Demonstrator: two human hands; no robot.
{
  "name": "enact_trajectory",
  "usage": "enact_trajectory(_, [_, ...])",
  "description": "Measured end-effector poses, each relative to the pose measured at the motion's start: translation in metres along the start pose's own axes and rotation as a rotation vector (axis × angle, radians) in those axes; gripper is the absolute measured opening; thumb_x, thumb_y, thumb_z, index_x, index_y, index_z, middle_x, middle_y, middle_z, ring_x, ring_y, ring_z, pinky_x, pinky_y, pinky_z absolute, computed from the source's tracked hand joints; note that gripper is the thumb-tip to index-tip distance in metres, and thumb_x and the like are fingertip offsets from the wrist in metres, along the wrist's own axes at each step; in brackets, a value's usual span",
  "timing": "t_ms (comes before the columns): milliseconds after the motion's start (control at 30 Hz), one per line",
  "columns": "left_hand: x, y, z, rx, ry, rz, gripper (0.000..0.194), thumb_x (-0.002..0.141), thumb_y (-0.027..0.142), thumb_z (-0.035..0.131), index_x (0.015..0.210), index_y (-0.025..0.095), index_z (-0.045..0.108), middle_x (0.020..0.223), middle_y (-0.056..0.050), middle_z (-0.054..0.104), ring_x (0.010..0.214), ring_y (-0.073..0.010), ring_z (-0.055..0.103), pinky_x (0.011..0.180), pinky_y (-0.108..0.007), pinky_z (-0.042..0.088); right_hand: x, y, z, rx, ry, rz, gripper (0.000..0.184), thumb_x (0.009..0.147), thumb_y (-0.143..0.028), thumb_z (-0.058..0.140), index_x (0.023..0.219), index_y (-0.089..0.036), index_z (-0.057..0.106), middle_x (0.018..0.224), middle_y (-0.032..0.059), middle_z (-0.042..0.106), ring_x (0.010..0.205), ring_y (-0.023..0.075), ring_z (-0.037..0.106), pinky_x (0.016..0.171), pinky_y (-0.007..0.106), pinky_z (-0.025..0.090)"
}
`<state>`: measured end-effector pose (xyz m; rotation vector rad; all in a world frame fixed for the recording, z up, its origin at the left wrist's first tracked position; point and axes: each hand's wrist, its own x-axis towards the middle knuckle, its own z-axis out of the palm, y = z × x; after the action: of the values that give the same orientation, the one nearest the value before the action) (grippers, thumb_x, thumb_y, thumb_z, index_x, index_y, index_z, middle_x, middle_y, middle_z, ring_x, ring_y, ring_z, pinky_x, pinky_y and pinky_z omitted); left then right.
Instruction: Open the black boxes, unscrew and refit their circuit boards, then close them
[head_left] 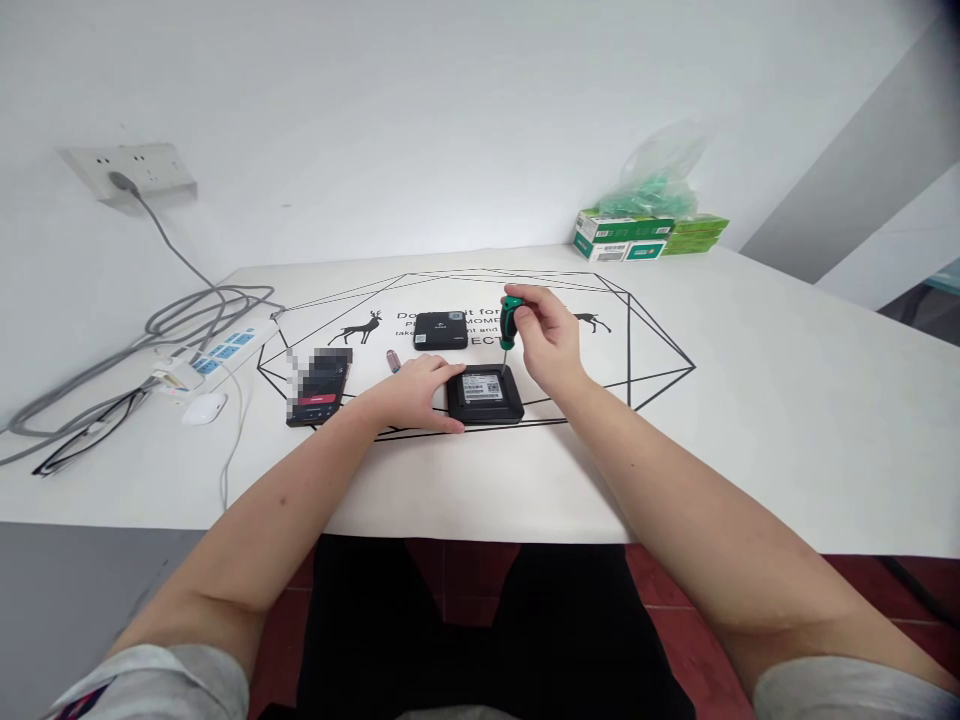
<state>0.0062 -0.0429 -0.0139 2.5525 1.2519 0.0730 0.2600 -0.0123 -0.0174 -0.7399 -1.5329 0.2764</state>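
A flat black electronic box (pixel 510 402) lies on the white table with its labelled side up. My left hand (pixel 420 390) grips its left edge, with fingers along the far side and the thumb at the near corner. In my right hand (pixel 549 335) is a screwdriver (pixel 510 320) with a green and black handle, held upright. Its thin shaft points down, and the tip meets the box near its far right corner. Behind sits a second black box (pixel 440 331), and a small screwdriver-like tool with a pinkish handle (pixel 393 360) lies beyond my left hand.
To the left are a phone (pixel 321 388), a white earbud case (pixel 204 408), glasses (pixel 86 435) and a power strip (pixel 232 350) with coiled grey cable (pixel 161 318). Green and white cartons (pixel 622 235) with a plastic bag (pixel 652 185) stand at the back right against the wall.
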Motion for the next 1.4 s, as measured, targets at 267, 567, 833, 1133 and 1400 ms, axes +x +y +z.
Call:
enact_trajectory(267, [0.0,0.004,-0.002,0.01,-0.01,0.003,0.113,0.08,0.078,0.077,0.172,0.022,0.043,0.165,-0.019,0.051,0.155,-0.0425,0.043,0.131,-0.055,0.032,-0.001,0.014,0.004,-0.077,0.103,-0.047,0.033,0.099,-0.057,0.07,0.119,-0.031,0.066,0.107,0.0037,0.067,0.096,0.0226,0.065,0.089,0.044,0.058])
enact_trajectory(567, [0.0,0.004,-0.003,0.02,-0.019,-0.009,0.113,0.081,0.08,0.076,0.172,0.023,0.042,0.164,-0.019,0.052,0.154,-0.0439,0.043,0.13,-0.058,0.032,0.0,0.025,0.007,0.165,0.095,0.014,0.033,0.101,-0.055,0.071,0.119,-0.033,0.053,0.138,0.0052,0.061,0.102,0.0193,0.074,0.087,0.043,0.066])
enact_trajectory(833, [0.0,0.005,-0.003,0.026,-0.012,-0.003,0.112,0.081,0.08,0.076,0.172,0.023,0.043,0.163,-0.019,0.052,0.153,-0.0435,0.044,0.131,-0.059,0.03,-0.004,0.013,0.009,0.264,-0.065,0.068,0.038,0.098,-0.057,0.077,0.121,-0.033,0.057,0.127,0.0036,0.074,0.088,0.0168,0.074,0.082,0.04,0.068])
enact_trajectory(1133, [0.0,0.005,-0.004,0.027,-0.019,-0.009,0.114,0.081,0.08,0.076,0.173,0.022,0.041,0.164,-0.019,0.052,0.154,-0.0442,0.043,0.13,-0.057,0.032,-0.001,0.017,0.004,0.064,-0.011,-0.015,0.028,0.096,-0.045,0.075,0.119,-0.033,0.065,0.098,-0.0008,0.064,0.083,0.0175,0.063,0.079,0.039,0.059])
enact_trajectory(1400, [0.0,0.005,-0.004,0.02,-0.02,-0.011,0.113,0.08,0.081,0.076,0.173,0.026,0.041,0.166,-0.017,0.051,0.155,-0.0427,0.042,0.132,-0.056,0.029,0.002,0.01,0.0,-0.022,-0.031,-0.194,0.026,0.109,-0.045,0.056,0.125,-0.033,0.072,0.113,0.0063,0.067,0.104,0.0239,0.067,0.084,0.044,0.06])
